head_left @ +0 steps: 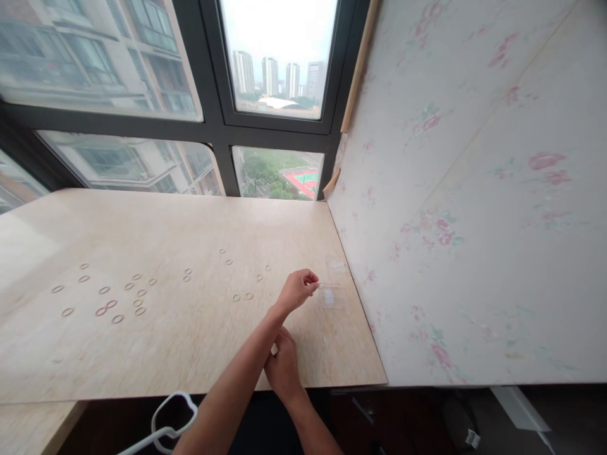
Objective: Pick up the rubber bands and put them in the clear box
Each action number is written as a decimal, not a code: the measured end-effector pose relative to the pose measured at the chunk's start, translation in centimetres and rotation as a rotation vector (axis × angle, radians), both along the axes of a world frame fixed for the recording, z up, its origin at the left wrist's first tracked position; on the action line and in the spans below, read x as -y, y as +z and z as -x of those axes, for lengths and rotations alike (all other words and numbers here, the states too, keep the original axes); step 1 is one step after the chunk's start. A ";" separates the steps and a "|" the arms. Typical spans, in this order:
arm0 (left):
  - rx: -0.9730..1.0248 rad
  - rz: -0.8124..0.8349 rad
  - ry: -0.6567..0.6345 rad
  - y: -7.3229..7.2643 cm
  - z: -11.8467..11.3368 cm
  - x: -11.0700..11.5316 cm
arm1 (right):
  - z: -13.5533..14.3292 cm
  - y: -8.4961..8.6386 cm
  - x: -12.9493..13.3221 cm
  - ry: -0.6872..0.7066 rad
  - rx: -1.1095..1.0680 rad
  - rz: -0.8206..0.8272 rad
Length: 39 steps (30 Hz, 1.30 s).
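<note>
My left hand reaches across to the right with thumb and fingers pinched together. A thin ring shows faintly at its fingertips, at the edge of a clear plastic box. My right hand is lower down, partly covered by my left forearm. Its fingers curl inward, and whatever they hold, if anything, is hidden. Left of my hands, several thin pale rings lie scattered on the board, the nearest being a ring. Farther left, a reddish ring lies against another reddish ring.
A clear, flat plastic piece lies behind the box. The flowered wall rises right beside the tabletop, and dark window frames stand behind it. A white looped handle juts up at the front edge.
</note>
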<state>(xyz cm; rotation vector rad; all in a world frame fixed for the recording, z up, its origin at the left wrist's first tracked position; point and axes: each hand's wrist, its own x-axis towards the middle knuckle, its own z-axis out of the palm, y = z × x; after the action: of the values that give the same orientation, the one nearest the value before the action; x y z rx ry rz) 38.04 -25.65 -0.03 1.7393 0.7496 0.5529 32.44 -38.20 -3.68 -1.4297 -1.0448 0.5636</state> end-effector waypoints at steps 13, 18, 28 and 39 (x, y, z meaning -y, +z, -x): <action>-0.030 -0.215 0.341 -1.8 8.3 -2.6 | -0.1 0.4 0.3 0.141 0.098 -0.020; -0.061 -0.310 0.541 -3.7 13.7 -1.9 | -0.2 0.1 0.2 0.161 0.122 -0.039; 0.080 -0.435 0.783 -3.4 18.5 -0.7 | -1.3 0.3 -0.7 0.295 0.089 0.136; 0.302 0.066 1.002 -3.5 24.7 -0.7 | -0.5 1.3 -8.8 0.369 0.252 0.255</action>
<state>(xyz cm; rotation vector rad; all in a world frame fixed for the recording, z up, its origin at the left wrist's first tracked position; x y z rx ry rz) 13.36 -24.97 -3.56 1.0801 1.3793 1.3996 32.93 -29.45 -2.43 -1.5675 -1.4974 0.8194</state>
